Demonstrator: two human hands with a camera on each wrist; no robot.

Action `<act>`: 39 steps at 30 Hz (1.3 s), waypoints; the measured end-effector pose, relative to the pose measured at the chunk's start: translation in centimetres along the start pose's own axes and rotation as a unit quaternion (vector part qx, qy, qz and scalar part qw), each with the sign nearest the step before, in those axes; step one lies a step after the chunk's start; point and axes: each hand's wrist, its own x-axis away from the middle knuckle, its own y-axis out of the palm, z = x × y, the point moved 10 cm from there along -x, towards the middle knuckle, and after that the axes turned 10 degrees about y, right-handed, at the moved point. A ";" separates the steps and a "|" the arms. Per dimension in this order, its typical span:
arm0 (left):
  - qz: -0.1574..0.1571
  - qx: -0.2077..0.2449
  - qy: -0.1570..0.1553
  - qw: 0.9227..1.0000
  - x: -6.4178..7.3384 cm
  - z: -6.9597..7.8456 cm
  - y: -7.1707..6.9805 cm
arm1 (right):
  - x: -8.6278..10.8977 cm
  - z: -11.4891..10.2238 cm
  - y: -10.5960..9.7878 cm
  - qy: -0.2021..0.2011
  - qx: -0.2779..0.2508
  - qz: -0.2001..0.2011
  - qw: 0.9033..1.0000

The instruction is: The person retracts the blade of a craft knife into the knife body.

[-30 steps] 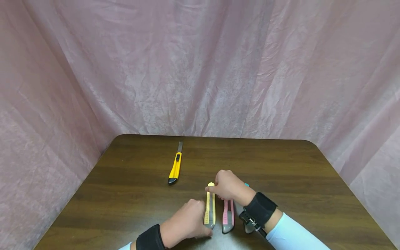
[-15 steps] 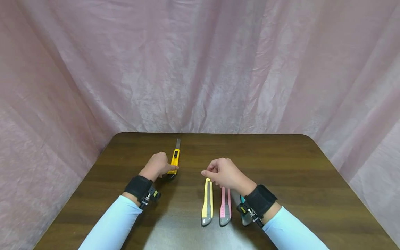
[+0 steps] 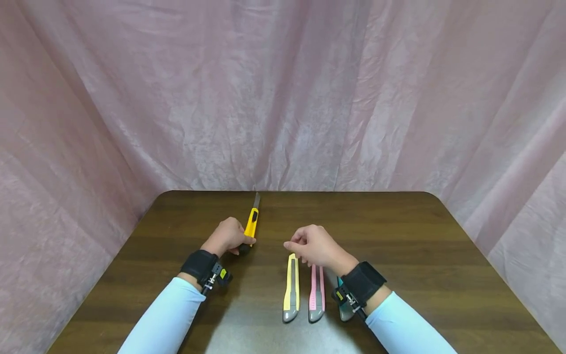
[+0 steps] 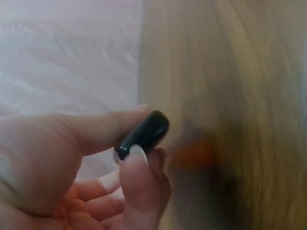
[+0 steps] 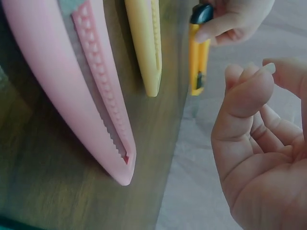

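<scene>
Head view, left hand: I see the left hand [image 3: 229, 237] pinching the yellow knife [image 3: 251, 223] near its black end [image 3: 244, 249].
Head view, yellow knife: From those fingers it points away from the wearer, blade [image 3: 257, 199] bared toward the far edge of the table [image 3: 398, 236]; whether it touches the wood I cannot tell.
Head view, right hand: The right hand [image 3: 317, 246] has its fingers loosely bent, grasping nothing.
Head view, cream knife: The cream knife [image 3: 291, 287] lies lengthwise just on the near side of the right thumb tip, grey end toward me.
Head view, pink knife: The pink knife [image 3: 316, 295] lies apart from the cream one, its far end hidden beneath the right fingers.
Head view, teal knife: Behind those fingers, to the right of the pink one, the teal knife [image 3: 346, 312] is mostly covered by the right wristband [image 3: 364, 283].
Head view, curtain: A pale pink curtain [image 3: 283, 88] hangs beyond all the fingers.
Left wrist view, pinch: Thumb and forefinger clasp the black end; right of the fingertips I get an orange patch, too blurred to make out.
Right wrist view, gap: Thumb and fingers curl around nothing.
Right wrist view, neighbours: Left of these fingers are the pink knife, then the cream; past the fingertips, the left hand grips the yellow knife, its dark slider [image 5: 200, 79] showing.
</scene>
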 end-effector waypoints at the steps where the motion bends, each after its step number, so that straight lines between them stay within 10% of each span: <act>1: 0.004 0.018 0.007 1.000 0.2 0.4 0.1 | -0.1 0.2 -0.1 0.002 -0.004 0.002 1.000; 11: -0.012 0.158 0.148 0.976 4.4 7.4 4.1 | -0.3 1.1 -1.8 0.005 -0.133 0.032 0.991; 23: -0.029 0.277 0.228 0.933 8.4 12.5 7.6 | 2.5 0.5 -5.0 0.051 -0.238 0.118 0.963; 34: -0.021 0.300 0.319 0.899 10.8 15.3 7.5 | 5.5 -3.4 -6.7 -0.019 -0.249 0.131 0.959; 39: -0.021 0.286 0.337 0.897 11.3 16.1 6.9 | 5.5 -2.8 -7.8 -0.041 -0.231 0.174 0.956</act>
